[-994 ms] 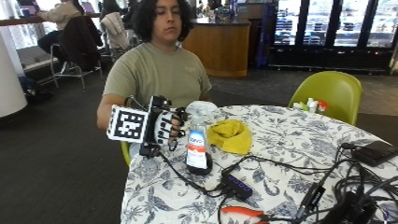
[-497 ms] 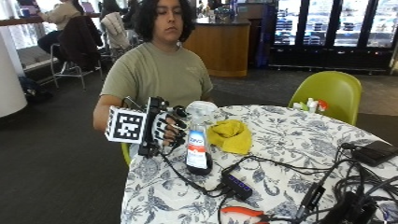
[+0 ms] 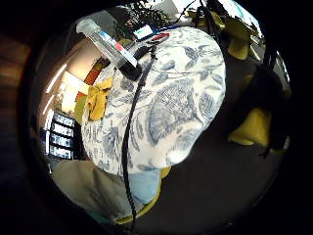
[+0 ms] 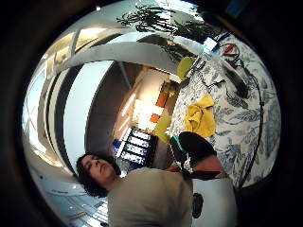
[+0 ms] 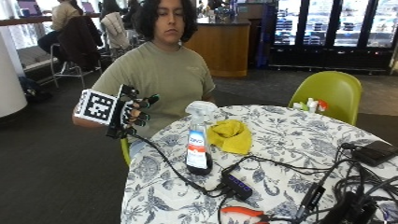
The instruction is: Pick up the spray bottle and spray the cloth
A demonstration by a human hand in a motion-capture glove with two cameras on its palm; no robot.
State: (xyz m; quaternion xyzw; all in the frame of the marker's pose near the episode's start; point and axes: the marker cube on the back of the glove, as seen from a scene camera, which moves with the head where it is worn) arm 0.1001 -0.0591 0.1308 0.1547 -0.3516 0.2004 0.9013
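Hand position is changing: the black-gloved right hand is drawing back from the table compared with a second ago, when it was hanging close beside the bottle. It is now hovering off the table's edge on the person's side, fingers spread and relaxed, holding nothing. That is reading as a retreat or a re-aim, so the pick-up is not yet begun.

The clear plastic spray bottle with a white trigger head and a red and blue label is standing upright near that same edge, well apart from the hand. The crumpled yellow cloth is lying just beside it, toward the middle of the floral-patterned round table.

A black cable is running from the glove across the table edge past the bottle's base, and may be snagging a reach. A dark USB hub and orange-handled pliers are lying nearer the camera-side edge.
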